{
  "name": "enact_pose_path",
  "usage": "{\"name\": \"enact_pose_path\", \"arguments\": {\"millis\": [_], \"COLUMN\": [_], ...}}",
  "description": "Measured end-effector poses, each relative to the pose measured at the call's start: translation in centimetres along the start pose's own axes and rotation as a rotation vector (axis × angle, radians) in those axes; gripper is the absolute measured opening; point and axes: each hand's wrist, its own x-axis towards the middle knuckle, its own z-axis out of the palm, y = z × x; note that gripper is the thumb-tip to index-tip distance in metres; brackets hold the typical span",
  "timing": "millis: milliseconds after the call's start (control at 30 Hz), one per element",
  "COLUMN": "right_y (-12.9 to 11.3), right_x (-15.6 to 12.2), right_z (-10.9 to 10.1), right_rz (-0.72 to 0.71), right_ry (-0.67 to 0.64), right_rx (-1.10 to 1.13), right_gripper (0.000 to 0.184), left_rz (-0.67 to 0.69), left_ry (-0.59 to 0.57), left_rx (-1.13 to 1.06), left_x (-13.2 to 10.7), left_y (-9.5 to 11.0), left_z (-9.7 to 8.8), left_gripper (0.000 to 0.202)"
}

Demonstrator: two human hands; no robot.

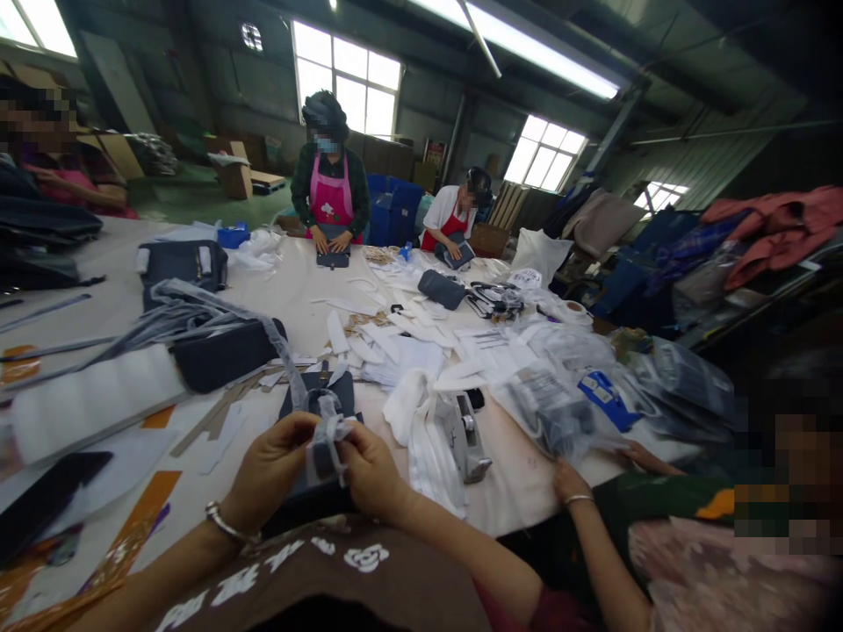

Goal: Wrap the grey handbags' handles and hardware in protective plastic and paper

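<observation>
My left hand (280,465) and my right hand (372,470) meet in front of me, both with fingers pinched. Between them they grip a bag strap (324,449) wrapped in clear plastic film, a length of which runs up and back to the left. A dark blue bag (286,402) with a small metal clasp lies just beyond and under my hands, partly hidden by them. Right of my right hand are a grey tape dispenser (466,437) and strips of white sheet material (428,448). Further left lies another dark bag (227,358) with film-wrapped straps.
A white foam roll (98,402), a dark phone (56,500) and orange strips (135,518) lie at left. Paper pieces (408,355) cover mid-table. A co-worker's hand (570,483) is at right near plastic-wrapped goods (553,408) and a blue dispenser (607,400). Other people work opposite.
</observation>
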Motion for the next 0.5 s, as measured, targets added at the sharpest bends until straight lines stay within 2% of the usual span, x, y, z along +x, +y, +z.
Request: {"name": "enact_pose_path", "arguments": {"millis": [100,167,233,333,400,500], "right_y": [0.1,0.4,0.8,0.8,0.7,0.6], "right_x": [0.0,0.1,0.1,0.0,0.0,0.0], "right_z": [-1.0,-1.4,-1.5,-1.4,-1.4,-1.3], "right_rz": [-0.135,-0.196,-0.235,-0.238,-0.214,-0.147], "right_ry": [0.033,0.029,0.004,-0.024,-0.022,-0.042], "right_rx": [-0.281,-0.512,-0.688,-0.757,-0.669,-0.414], "right_gripper": [0.030,0.033,0.035,0.035,0.035,0.037], "left_rz": [-0.306,-0.427,-0.371,-0.129,-0.037,0.020], "left_ry": [-0.127,-0.193,-0.238,-0.217,-0.210,-0.149], "left_rx": [-0.176,-0.152,0.046,0.444,0.551,0.522], "left_x": [0.4,0.5,0.5,0.4,0.3,-0.2], "left_y": [-0.8,-0.9,-0.8,-0.3,-0.1,-0.1], "left_z": [-0.6,-0.9,-0.9,-0.4,0.0,0.6], "left_gripper": [0.031,0.042,0.049,0.040,0.036,0.039]}}
